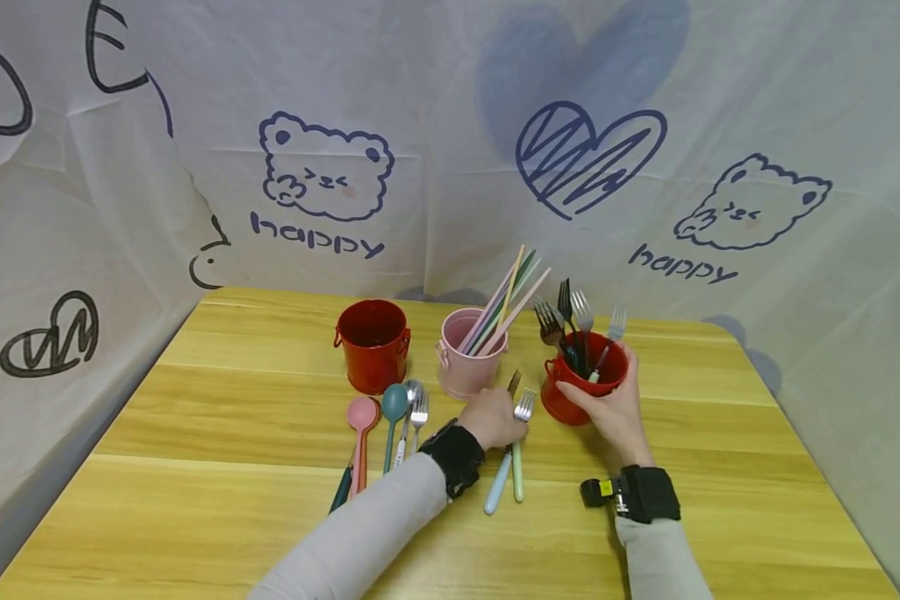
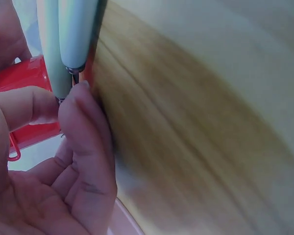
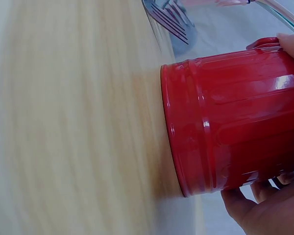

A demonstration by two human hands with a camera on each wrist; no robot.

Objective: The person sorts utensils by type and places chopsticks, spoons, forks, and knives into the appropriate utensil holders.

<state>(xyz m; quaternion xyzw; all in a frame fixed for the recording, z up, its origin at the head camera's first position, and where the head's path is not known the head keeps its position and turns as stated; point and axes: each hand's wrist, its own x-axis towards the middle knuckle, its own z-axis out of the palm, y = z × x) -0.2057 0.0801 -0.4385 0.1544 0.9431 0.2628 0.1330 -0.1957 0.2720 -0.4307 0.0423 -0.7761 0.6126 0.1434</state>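
Observation:
My left hand [image 1: 493, 418] pinches two forks at their necks, one with a light green handle [image 1: 517, 475] and one with a light blue handle [image 1: 498, 487]. In the left wrist view, thumb and finger meet at the necks, below the blue handle [image 2: 78, 39] and green handle [image 2: 51, 54]. My right hand [image 1: 617, 408] grips the right-hand red bucket [image 1: 562, 404] by its side, thumb near the rim. Several forks [image 1: 581, 312] stand in that bucket, tines up. In the right wrist view the red bucket [image 3: 240, 117] appears upright on the table, its contents out of sight.
A pink bucket [image 1: 461, 379] holding several straws [image 1: 506, 308] stands in the middle. Left of it is another red bucket [image 1: 375, 362]. In front lie a pink spoon [image 1: 361, 414], a teal spoon [image 1: 394, 402], a fork [image 1: 419, 410] and other cutlery on the wooden table [image 1: 217, 500].

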